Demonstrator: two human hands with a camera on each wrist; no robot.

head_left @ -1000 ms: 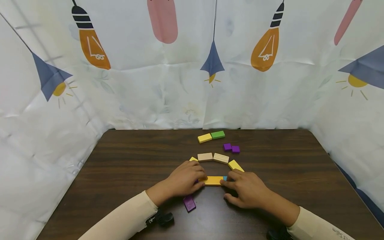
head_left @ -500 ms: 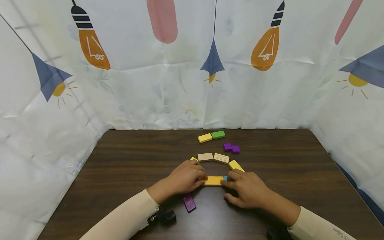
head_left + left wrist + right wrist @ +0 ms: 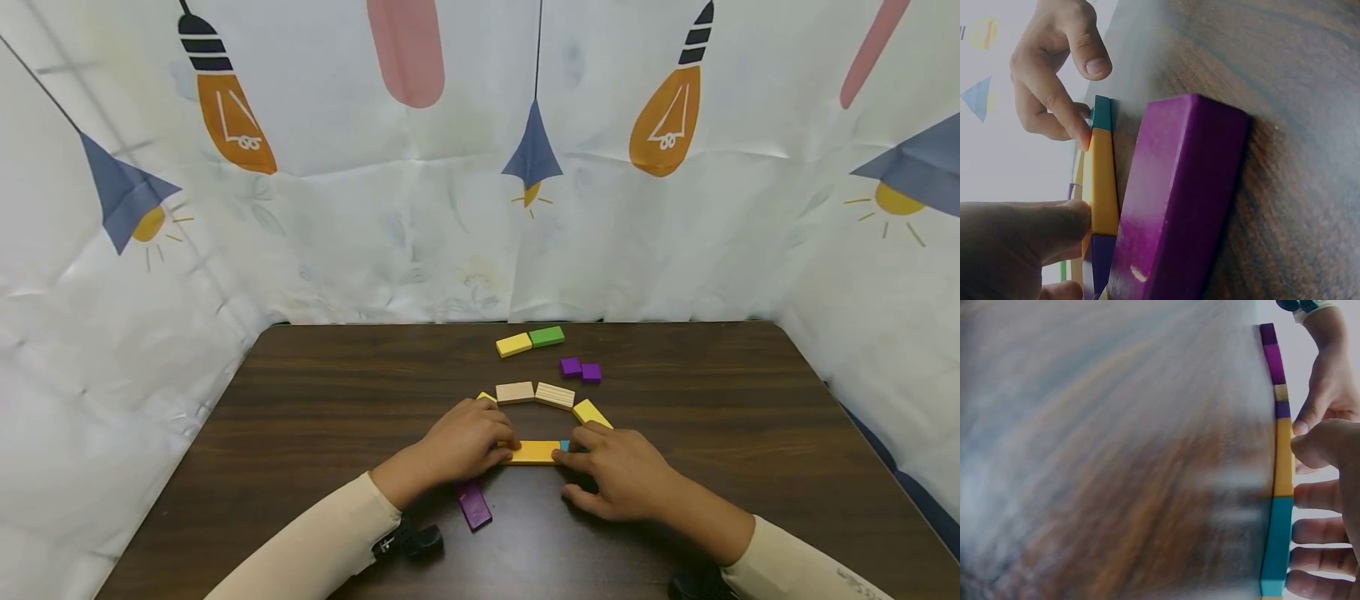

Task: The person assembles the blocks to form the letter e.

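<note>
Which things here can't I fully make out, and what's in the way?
Head view: blue block, mostly hidden by the right hand.
Head view: arc's left yellow block, partly behind the left hand.
Left wrist view: nearest purple block, cut off by the bottom edge.

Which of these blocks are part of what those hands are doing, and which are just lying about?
Seemingly in the job:
orange block, touched by the left hand and right hand
blue block, end to end with it
two tan blocks, behind

Probably just lying about:
far yellow block
green block
two small purple blocks
near purple block, though I'm unsure
</note>
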